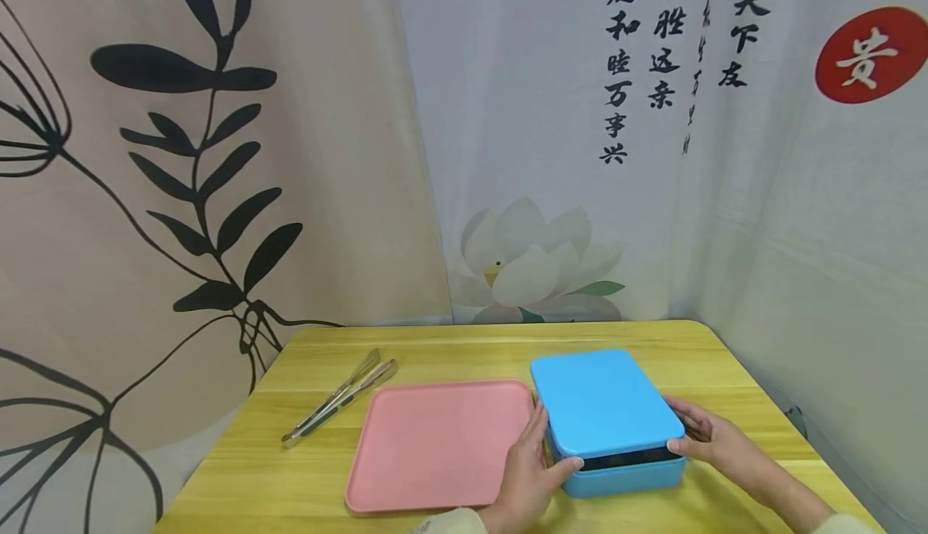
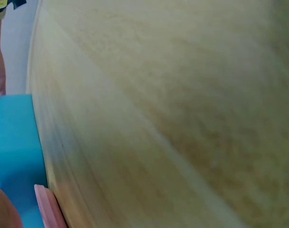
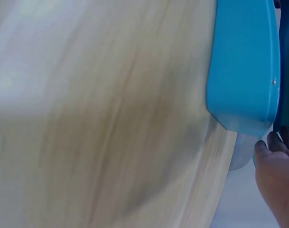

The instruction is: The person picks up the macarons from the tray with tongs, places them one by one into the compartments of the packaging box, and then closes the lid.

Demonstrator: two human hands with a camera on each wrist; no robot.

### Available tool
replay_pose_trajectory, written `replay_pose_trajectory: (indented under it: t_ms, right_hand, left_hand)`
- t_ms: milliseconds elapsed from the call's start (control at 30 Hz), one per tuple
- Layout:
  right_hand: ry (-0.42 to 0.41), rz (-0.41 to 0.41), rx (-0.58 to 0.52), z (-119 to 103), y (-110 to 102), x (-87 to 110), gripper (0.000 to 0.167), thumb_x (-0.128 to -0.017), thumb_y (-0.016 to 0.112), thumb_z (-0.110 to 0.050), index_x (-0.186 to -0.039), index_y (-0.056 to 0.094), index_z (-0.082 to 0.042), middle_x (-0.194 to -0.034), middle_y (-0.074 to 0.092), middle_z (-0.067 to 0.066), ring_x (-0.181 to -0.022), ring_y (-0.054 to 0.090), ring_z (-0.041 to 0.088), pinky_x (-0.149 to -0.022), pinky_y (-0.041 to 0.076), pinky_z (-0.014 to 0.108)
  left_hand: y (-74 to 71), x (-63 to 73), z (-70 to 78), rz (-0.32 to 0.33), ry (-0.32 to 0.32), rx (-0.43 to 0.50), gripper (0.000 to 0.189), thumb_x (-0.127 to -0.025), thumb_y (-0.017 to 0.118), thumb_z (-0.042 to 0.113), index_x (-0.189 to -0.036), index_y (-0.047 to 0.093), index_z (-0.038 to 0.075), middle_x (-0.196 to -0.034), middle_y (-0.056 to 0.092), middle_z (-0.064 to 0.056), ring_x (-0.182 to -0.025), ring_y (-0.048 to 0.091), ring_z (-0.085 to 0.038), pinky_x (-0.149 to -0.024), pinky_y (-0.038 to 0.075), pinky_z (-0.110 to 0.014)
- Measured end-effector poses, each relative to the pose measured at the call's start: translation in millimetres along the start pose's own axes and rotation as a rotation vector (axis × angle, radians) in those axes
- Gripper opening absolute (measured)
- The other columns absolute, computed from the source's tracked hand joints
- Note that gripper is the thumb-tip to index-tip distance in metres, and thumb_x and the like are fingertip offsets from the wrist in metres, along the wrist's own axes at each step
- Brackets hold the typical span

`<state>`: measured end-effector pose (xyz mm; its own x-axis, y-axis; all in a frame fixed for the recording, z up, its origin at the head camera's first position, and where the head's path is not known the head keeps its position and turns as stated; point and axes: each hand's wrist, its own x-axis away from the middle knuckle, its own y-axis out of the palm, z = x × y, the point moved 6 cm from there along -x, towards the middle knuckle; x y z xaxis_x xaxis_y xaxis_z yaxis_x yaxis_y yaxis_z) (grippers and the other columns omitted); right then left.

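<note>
A square blue lid (image 1: 609, 401) sits over a blue box (image 1: 631, 479), with a dark gap showing between them along the front. My left hand (image 1: 525, 473) grips the lid's left side, thumb at the front left corner and fingers stretched along the edge. On the opposite side my right hand (image 1: 725, 441) holds the lid, its thumb at the front right corner. The box wall fills the left edge of the left wrist view and shows as a blue side (image 3: 244, 61) in the right wrist view. The inside of the box is hidden.
Left of the box lies a flat pink tray (image 1: 442, 445), close beside my left hand. Metal tongs (image 1: 341, 397) rest farther left on the wood-grain table (image 1: 464, 349). A printed curtain (image 1: 348, 155) hangs behind the table's back edge.
</note>
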<state>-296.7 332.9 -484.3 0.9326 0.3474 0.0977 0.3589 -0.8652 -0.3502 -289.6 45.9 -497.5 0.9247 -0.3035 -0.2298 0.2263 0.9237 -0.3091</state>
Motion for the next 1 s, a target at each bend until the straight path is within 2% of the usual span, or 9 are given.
replay_pose_trajectory:
  t_ms: [267,300,367,467,533,600,633,833,1000]
  right_hand:
    - [-0.001,0.004,0.002,9.1,3.4,3.1,0.079,-0.100,0.060,-0.021,-0.154,0.010,0.010,-0.156,0.008,0.036,-0.140,0.010,0.056,-0.095,0.048,0.028]
    - [-0.002,0.003,0.000,10.4,3.9,3.3,0.079,-0.101,0.060,-0.021,-0.153,0.010,0.010,-0.156,0.008,0.036,-0.139,0.010,0.056,-0.095,0.048,0.027]
    - [-0.003,0.002,-0.004,12.7,4.8,3.7,0.079,-0.101,0.060,-0.020,-0.153,0.009,0.010,-0.155,0.007,0.037,-0.139,0.009,0.057,-0.094,0.048,0.028]
    - [0.001,0.012,-0.005,14.3,5.2,3.9,0.079,-0.100,0.060,-0.019,-0.153,0.009,0.010,-0.155,0.007,0.037,-0.139,0.009,0.057,-0.095,0.048,0.030]
    - [-0.001,0.021,0.002,15.0,5.2,3.9,0.080,-0.100,0.061,-0.019,-0.153,0.010,0.011,-0.155,0.007,0.037,-0.139,0.008,0.057,-0.097,0.047,0.034]
    - [0.006,0.034,0.007,15.9,5.1,4.1,0.080,-0.100,0.061,-0.020,-0.154,0.010,0.010,-0.156,0.008,0.036,-0.140,0.008,0.056,-0.099,0.046,0.037]
    - [0.006,0.038,0.009,16.2,5.2,4.3,0.081,-0.099,0.062,-0.020,-0.154,0.010,0.010,-0.156,0.008,0.036,-0.140,0.008,0.056,-0.100,0.045,0.039]
    - [0.013,0.067,0.020,18.5,5.4,5.4,0.082,-0.098,0.064,-0.020,-0.154,0.012,0.009,-0.156,0.009,0.036,-0.140,0.010,0.056,-0.102,0.041,0.049]
    - [0.033,0.084,0.053,19.2,4.9,6.4,0.084,-0.097,0.066,-0.025,-0.154,0.014,0.008,-0.156,0.011,0.035,-0.140,0.013,0.054,-0.102,0.042,0.047]
  left_hand:
    - [7.2,2.3,-4.6,0.003,-0.006,-0.031,0.091,-0.087,0.076,0.036,-0.152,0.028,-0.005,-0.161,0.020,-0.017,-0.145,0.023,-0.033,-0.108,0.034,-0.039]
    - [7.6,2.8,-5.7,-0.003,-0.011,-0.031,0.091,-0.087,0.076,0.036,-0.152,0.028,-0.005,-0.161,0.019,-0.017,-0.145,0.023,-0.032,-0.106,0.037,-0.036]
    - [8.4,3.6,-7.9,-0.017,-0.015,-0.021,0.090,-0.088,0.075,0.037,-0.152,0.027,-0.006,-0.161,0.019,-0.018,-0.142,0.030,-0.032,-0.092,0.049,-0.030]
    - [9.3,4.4,-10.3,-0.021,-0.022,-0.028,0.090,-0.088,0.075,0.037,-0.151,0.028,-0.006,-0.161,0.019,-0.018,-0.141,0.031,-0.031,-0.083,0.049,-0.028]
    - [9.9,4.4,-11.1,-0.016,-0.025,-0.043,0.090,-0.088,0.076,0.037,-0.151,0.028,-0.006,-0.161,0.020,-0.018,-0.141,0.031,-0.031,-0.092,0.048,-0.031]
    - [10.5,4.3,-11.3,-0.008,-0.022,-0.068,0.090,-0.087,0.076,0.037,-0.151,0.029,-0.006,-0.160,0.021,-0.018,-0.144,0.024,-0.032,-0.108,0.036,-0.038]
    - [10.9,4.2,-11.4,-0.005,-0.022,-0.078,0.090,-0.087,0.076,0.037,-0.151,0.030,-0.006,-0.160,0.022,-0.018,-0.144,0.024,-0.033,-0.110,0.032,-0.042]
    - [12.0,3.6,-12.0,0.003,-0.016,-0.088,0.090,-0.086,0.077,0.035,-0.150,0.030,-0.008,-0.160,0.023,-0.019,-0.145,0.024,-0.037,-0.111,0.026,-0.048]
    - [13.6,4.9,-11.4,0.003,-0.008,-0.098,0.089,-0.086,0.077,0.035,-0.149,0.031,-0.009,-0.159,0.023,-0.021,-0.144,0.024,-0.037,-0.111,0.028,-0.047]
